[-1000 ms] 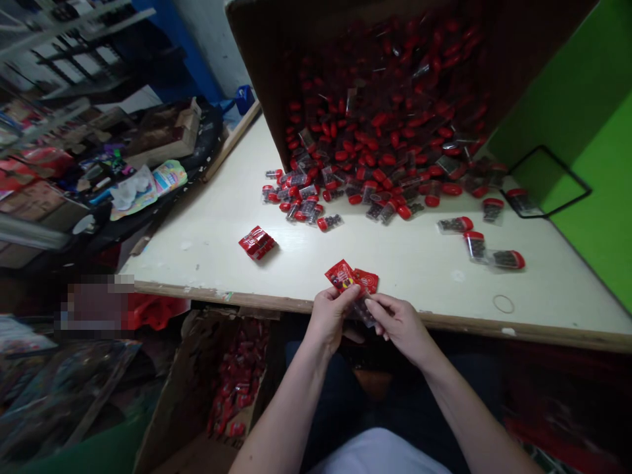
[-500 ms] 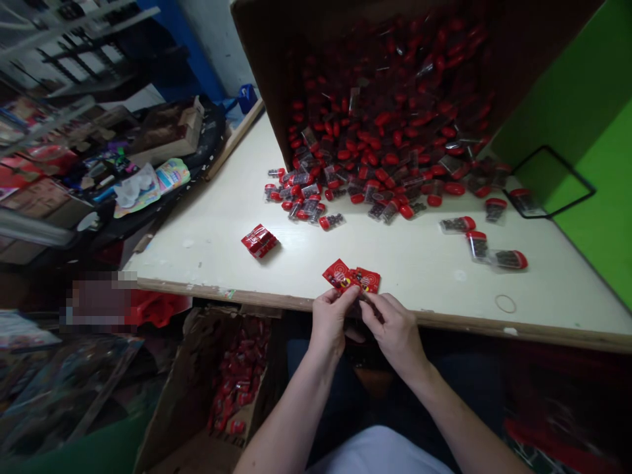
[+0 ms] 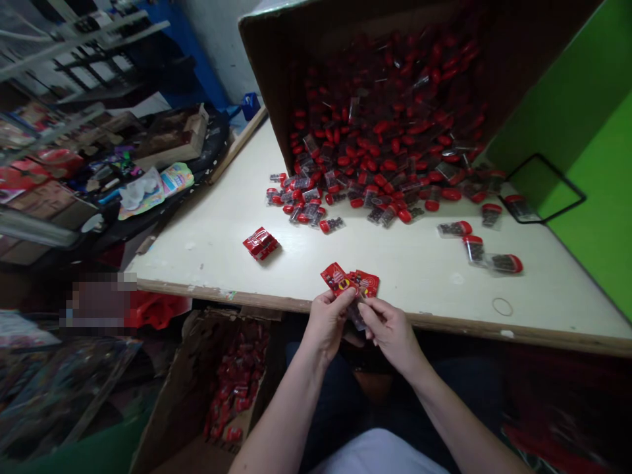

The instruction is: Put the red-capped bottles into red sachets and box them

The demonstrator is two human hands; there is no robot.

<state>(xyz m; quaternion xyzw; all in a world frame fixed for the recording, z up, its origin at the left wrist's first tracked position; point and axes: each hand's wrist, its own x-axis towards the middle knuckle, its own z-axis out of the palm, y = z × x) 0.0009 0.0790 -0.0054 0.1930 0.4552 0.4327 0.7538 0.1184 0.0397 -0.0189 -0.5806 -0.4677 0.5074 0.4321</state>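
Note:
My left hand is closed on several red printed cards that fan out above its thumb, over the table's front edge. Close beside it, my right hand is closed too, its thumb and forefinger pinching at a small clear packet between the hands. Fingers partly cover this packet, and its contents are too dark to make out. A bundle of red printed cards lies on the table to the left. Small clear containers with red caps and dark balls inside are spread behind the hands.
A large cardboard box lies open towards me, heaped with red-capped containers. Several more containers and a rubber band lie at right, near a black wire frame. Below the table, another carton holds red packs.
Between my hands the clear packet has come into view below the red cards. My right hand has shifted slightly left and down. The camera view has moved a little.

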